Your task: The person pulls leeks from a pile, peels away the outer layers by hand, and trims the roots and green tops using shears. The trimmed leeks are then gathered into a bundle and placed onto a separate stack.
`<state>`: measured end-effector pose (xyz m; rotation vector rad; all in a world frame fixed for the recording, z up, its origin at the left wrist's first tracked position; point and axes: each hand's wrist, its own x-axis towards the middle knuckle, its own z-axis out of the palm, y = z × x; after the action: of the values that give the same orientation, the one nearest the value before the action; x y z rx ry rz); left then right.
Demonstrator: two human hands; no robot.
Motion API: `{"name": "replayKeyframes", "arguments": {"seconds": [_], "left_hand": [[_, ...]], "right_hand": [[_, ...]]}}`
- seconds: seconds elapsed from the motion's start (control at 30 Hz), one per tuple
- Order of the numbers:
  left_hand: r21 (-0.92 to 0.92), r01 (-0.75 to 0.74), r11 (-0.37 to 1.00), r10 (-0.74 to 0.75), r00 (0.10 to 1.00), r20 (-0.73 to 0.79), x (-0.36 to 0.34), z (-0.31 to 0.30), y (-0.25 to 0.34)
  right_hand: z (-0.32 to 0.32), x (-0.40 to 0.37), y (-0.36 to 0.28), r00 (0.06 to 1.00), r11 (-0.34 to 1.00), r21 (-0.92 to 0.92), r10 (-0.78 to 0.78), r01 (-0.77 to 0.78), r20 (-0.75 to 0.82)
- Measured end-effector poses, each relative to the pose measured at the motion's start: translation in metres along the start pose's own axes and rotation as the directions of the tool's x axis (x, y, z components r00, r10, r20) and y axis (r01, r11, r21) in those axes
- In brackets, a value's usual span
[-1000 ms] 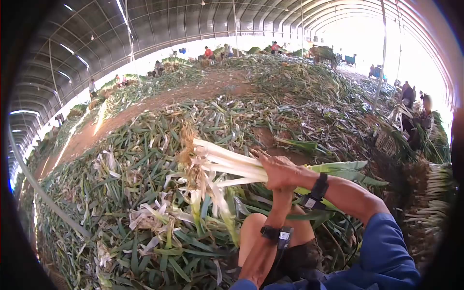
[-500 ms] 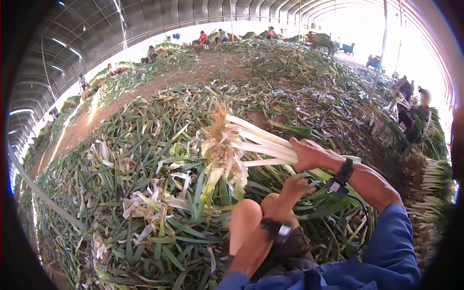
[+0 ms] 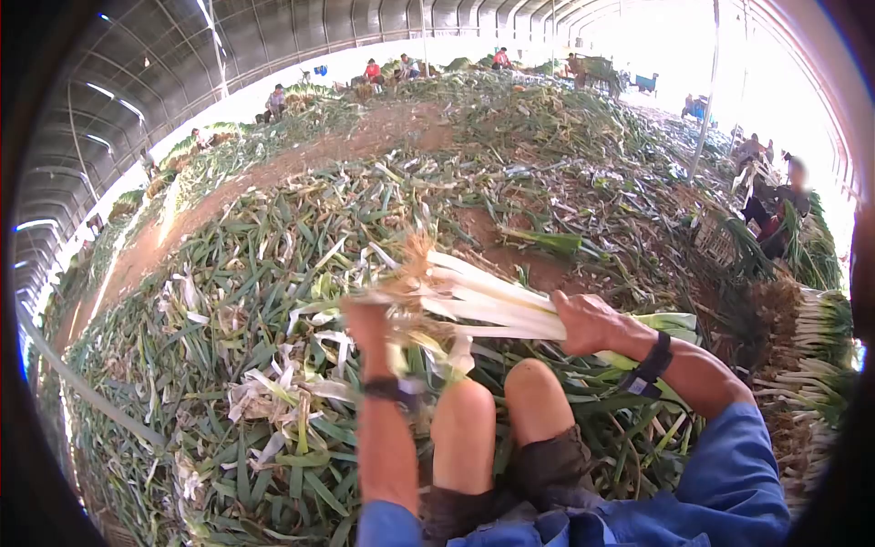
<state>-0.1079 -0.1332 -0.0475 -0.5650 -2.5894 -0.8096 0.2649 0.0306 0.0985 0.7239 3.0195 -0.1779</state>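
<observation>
A bunch of long, white-stalked leeks with stringy, straw-brown roots (image 3: 497,301) is held in the air in front of the knees, roughly level, with its roots turned to the left. The stalks are gripped by the right hand (image 3: 588,324), whose fingers are wrapped around them and pressed together. Broad green leaves (image 3: 670,323) are seen beyond that hand, on the side away from the roots. The left hand (image 3: 367,321) is placed at the root end and is blurred; whether anything is pinched by it cannot be told. A black strap is worn on each wrist, and both upper arms are covered by blue cloth sleeves (image 3: 734,456).

Below the bunch, the bare knees (image 3: 465,410) are set side by side, with dark brown shorts (image 3: 551,460) bunched above them. The ground around is covered by a thick litter of green and pale, papery leaves (image 3: 228,365), broken by a patch of bare reddish-brown soil (image 3: 478,228). To the right, white-stalked leeks laid in a row (image 3: 816,351) are seen. Farther back on that side, a seated person in dark clothing (image 3: 784,202) is seen near a pale slatted crate (image 3: 714,239). Other people are scattered along the far edge, and everything is sheltered by a ribbed, arched roof (image 3: 301,27).
</observation>
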Motion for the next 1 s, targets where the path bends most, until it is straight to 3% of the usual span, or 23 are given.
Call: {"name": "replayKeyframes", "arguments": {"seconds": [0.03,0.07,0.1,0.17,0.23,0.3,0.33,0.37,0.4,0.47,0.5,0.53,0.57,0.63,0.67,0.7,0.73,0.8,0.87,0.9,0.93,0.97,1.0], "left_hand": [[0.321,-0.146,0.936,0.133,0.989,0.062,0.034,0.022,-0.065],[0.058,0.109,0.992,-0.112,0.992,0.058,0.047,0.003,-0.1],[-0.209,0.353,0.912,-0.351,0.935,0.051,0.059,-0.016,-0.135],[-0.225,0.141,0.964,-0.143,0.99,0.007,0.062,-0.027,-0.156],[-0.201,0.185,0.962,-0.169,0.981,0.094,0.052,-0.058,-0.127],[0.132,0.138,0.982,-0.159,0.973,0.166,0.032,-0.083,-0.079],[0.177,0.006,0.984,-0.02,0.997,0.076,0.02,-0.079,-0.055],[-0.329,-0.135,0.935,0.147,0.989,0.011,0.001,-0.061,-0.037],[-0.56,-0.115,0.82,0.267,0.943,0.197,-0.021,-0.085,0.003],[-0.246,-0.501,0.829,0.542,0.829,0.138,-0.055,-0.102,0.055],[-0.237,-0.512,0.826,0.54,0.838,0.071,-0.056,-0.076,0.052],[-0.252,-0.538,0.804,0.555,0.832,-0.003,-0.058,-0.046,0.051],[-0.302,-0.506,0.808,0.538,0.843,0.027,-0.057,-0.055,0.065],[-0.38,-0.357,0.853,0.399,0.916,0.037,-0.055,-0.045,0.075],[-0.112,-0.318,0.941,0.327,0.943,0.065,-0.044,0.004,0.052],[0.153,-0.221,0.963,0.189,0.961,0.201,-0.027,0.014,0.042],[0.332,-0.405,0.852,0.257,0.876,0.409,0.005,0.033,0.01],[0.485,-0.554,0.677,0.26,0.796,0.546,0.042,0.062,-0.107],[0.264,-0.272,0.925,0.195,0.939,0.284,0.041,0.055,-0.124],[-0.075,-0.021,0.997,0.032,0.989,0.142,0.01,0.022,-0.098],[-0.318,0.089,0.944,0.028,0.938,0.345,-0.014,-0.033,-0.045],[-0.593,0.07,0.802,0.14,0.943,0.301,-0.023,-0.012,-0.041],[-0.832,0.189,0.521,0.283,0.882,0.378,-0.036,0.004,-0.041]], "right_hand": [[0.008,-0.009,0.007,0.999,1.0,0.022,0.015,-0.016,0.031],[0.012,-0.016,0.016,0.998,0.999,0.036,0.029,-0.031,0.049],[0.014,-0.02,0.023,0.997,0.997,0.054,0.048,-0.051,0.059],[0.024,-0.02,0.026,0.993,0.995,0.057,0.073,-0.078,0.089],[0.031,-0.013,0.019,0.993,0.994,0.066,0.084,-0.09,0.082],[0.041,-0.005,0.017,0.994,0.996,0.067,0.054,-0.06,0.093],[0.038,-0.002,0.008,0.993,0.996,0.065,0.055,-0.062,0.104],[0.038,0.002,0.002,0.992,0.996,0.065,0.057,-0.065,0.114],[0.046,0.006,0.003,0.997,0.999,0.043,0.016,-0.019,0.073],[0.058,0.016,-0.005,0.992,0.998,0.055,-0.035,0.029,0.119],[0.06,0.015,-0.002,0.992,0.999,0.05,-0.014,0.008,0.123],[0.07,0.018,0.0,0.985,0.988,-0.022,-0.149,0.151,0.082],[0.093,0.015,0.012,0.969,0.969,0.059,-0.235,0.239,-0.075],[0.083,0.013,-0.007,0.988,0.988,0.09,-0.113,0.123,-0.107],[0.071,0.012,-0.022,0.996,0.999,0.043,-0.019,0.023,-0.084],[0.066,0.009,-0.012,0.998,0.998,0.06,-0.028,0.031,-0.056],[0.063,0.009,-0.006,0.998,0.995,0.081,-0.051,0.052,-0.023],[0.06,0.001,-0.006,0.999,0.988,0.146,-0.053,0.053,-0.003],[0.053,0.0,0.007,0.998,0.979,0.2,-0.016,0.027,-0.055],[0.051,-0.002,0.012,0.997,0.973,0.229,0.004,0.013,-0.077],[0.048,0.001,0.012,0.998,0.969,0.246,0.028,-0.012,-0.06],[0.049,0.004,0.012,0.996,0.966,0.257,0.044,-0.024,-0.072],[0.05,0.007,0.01,0.995,0.964,0.265,0.057,-0.034,-0.079]]}}
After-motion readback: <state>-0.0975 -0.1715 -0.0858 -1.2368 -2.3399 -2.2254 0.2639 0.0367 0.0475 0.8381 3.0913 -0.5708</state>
